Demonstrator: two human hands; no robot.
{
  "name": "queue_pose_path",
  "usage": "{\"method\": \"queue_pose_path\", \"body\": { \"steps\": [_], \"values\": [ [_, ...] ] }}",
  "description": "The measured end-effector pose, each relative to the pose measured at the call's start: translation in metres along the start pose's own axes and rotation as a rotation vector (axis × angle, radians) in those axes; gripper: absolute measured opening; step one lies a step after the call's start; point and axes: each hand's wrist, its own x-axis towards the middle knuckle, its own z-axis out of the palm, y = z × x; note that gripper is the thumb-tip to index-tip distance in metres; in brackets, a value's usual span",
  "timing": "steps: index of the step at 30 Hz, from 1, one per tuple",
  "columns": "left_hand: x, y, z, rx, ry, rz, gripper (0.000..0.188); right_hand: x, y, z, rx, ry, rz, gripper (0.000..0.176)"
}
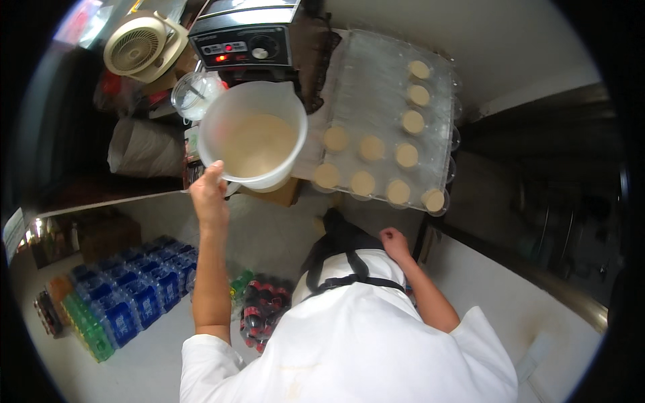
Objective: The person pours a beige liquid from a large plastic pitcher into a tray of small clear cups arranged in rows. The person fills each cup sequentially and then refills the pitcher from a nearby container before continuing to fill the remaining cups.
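Observation:
My left hand (210, 196) grips the handle of a translucent plastic pitcher (297, 136) and holds it up, tilted so that its inside faces the camera. Tan liquid (259, 146) lies in the pitcher. To the right, a tray-like stand of clear plastic cups (373, 95) covers the table; several cups in its right column and front rows hold a tan filling (413, 122), while the others look unfilled. My right hand (395, 243) hangs near my waist with loosely curled fingers, below the front edge of the cups; whether it holds anything small is not visible.
Behind the pitcher stands an appliance with a dial and red lights (242, 48). A beige fan (138, 48) and a clear jug (194, 95) are to its left. Packs of blue-labelled bottles (136, 287) and dark soda bottles (264, 307) stand on the floor. A low white wall (499, 297) is at right.

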Motion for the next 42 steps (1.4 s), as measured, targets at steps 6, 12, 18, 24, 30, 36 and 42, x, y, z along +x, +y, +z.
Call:
{"method": "queue_pose_path", "body": {
  "steps": [6,12,18,24,30,36,42],
  "values": [
    [0.024,-0.052,-0.020,-0.044,-0.014,-0.018,0.024,-0.015,-0.204,0.040,0.208,-0.441,-0.250,0.025],
    [0.049,-0.084,-0.032,-0.106,-0.077,-0.037,0.024,-0.021,-0.315,0.081,0.322,-0.428,-0.474,0.031],
    [0.064,-0.078,-0.061,0.005,-0.362,-0.119,0.030,-0.042,-0.355,0.153,0.418,-0.119,-0.389,0.039],
    [0.120,-0.078,-0.127,0.336,-0.615,0.247,0.024,-0.057,-0.404,0.235,0.651,0.261,-0.351,0.032],
    [0.250,-0.098,-0.222,0.728,-0.377,0.231,0.030,-0.029,-0.439,0.282,0.826,0.720,-0.320,0.026],
    [0.300,-0.118,-0.230,0.875,-0.554,0.182,0.035,-0.008,-0.439,0.289,0.967,1.024,-0.334,0.027],
    [0.338,-0.119,-0.227,0.879,-0.432,0.383,0.047,-0.031,-0.439,0.242,1.181,1.150,-0.203,0.038]
  ]
}}
